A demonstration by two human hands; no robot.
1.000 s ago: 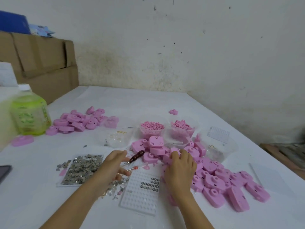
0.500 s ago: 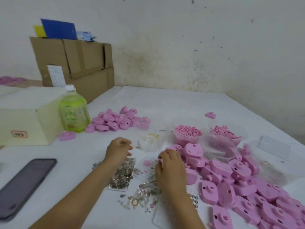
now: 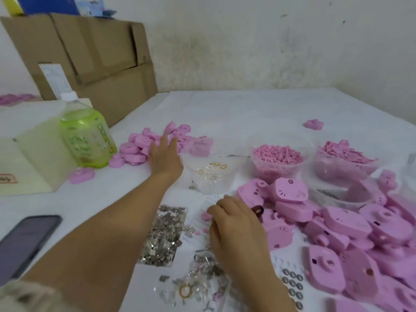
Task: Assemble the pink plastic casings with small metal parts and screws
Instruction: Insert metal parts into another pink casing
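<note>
A big heap of pink casings (image 3: 337,224) fills the right side of the white table. A smaller pile of pink casings (image 3: 137,146) lies at the far left. My left hand (image 3: 165,156) is stretched out to that smaller pile, fingers spread, holding nothing. My right hand (image 3: 234,224) is curled near the middle, and the dark red handle of a screwdriver (image 3: 257,210) pokes out of it. Small metal parts (image 3: 164,233) lie on a flat sheet between my arms. A white grid tray with screws (image 3: 292,284) sits under my right wrist.
Clear tubs hold pink bits (image 3: 278,154), pink pieces (image 3: 344,152) and gold rings (image 3: 211,174). A green bottle (image 3: 86,140), a cream box (image 3: 29,158) and cardboard boxes (image 3: 90,52) stand at the left. A phone (image 3: 22,242) lies near the left edge.
My left hand has left the metal parts and reached forward to the far-left pile of casings. The view has turned left and lower. My right hand stays curled near the middle.
</note>
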